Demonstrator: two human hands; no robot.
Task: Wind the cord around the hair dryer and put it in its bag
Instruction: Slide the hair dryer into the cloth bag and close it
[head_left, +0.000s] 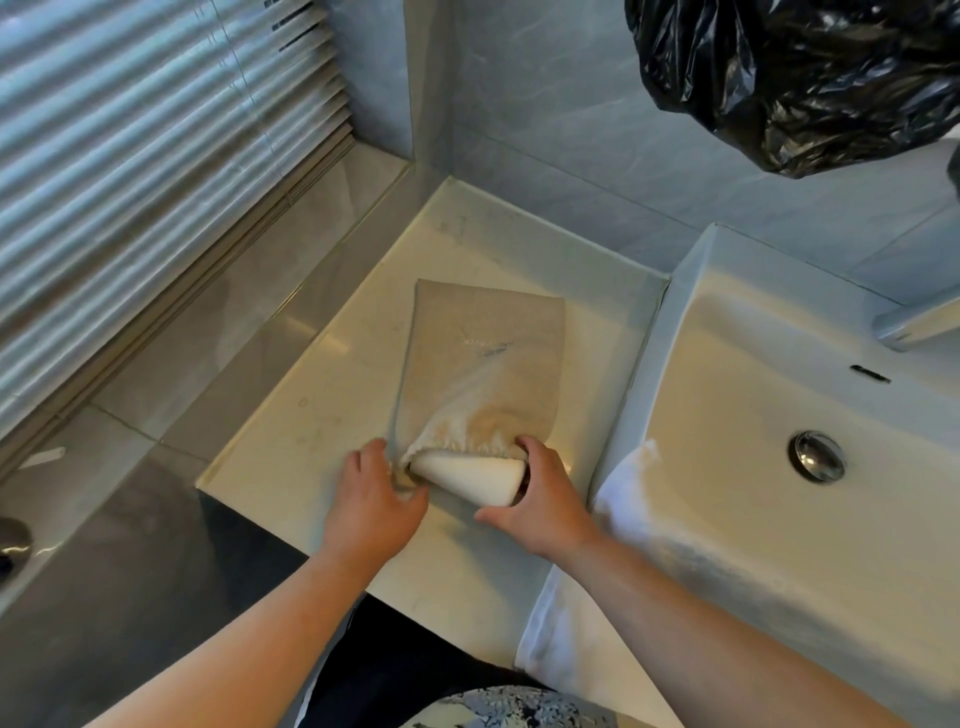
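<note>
Hair dryer (467, 475), white, lies at frame centre with its far part inside the gathered mouth of the beige bag (483, 353) (flat on the counter (322, 405), mouth toward the lower frame). Right hand (540, 499) has its grip curled round the dryer's exposed end; left hand (371, 501) grips the bag's mouth edge just beside it. White sink (727, 415) sits at right.

A pale marble tabletop (332, 415) meets a white rectangular ceramic sink (737, 395) with a round chrome drain plug (817, 462). A white towel (623, 525) drapes over the sink's left rim. A crumpled black plastic bin liner (810, 78) hangs at top right, and horizontal window blinds (130, 156) fill the left.
</note>
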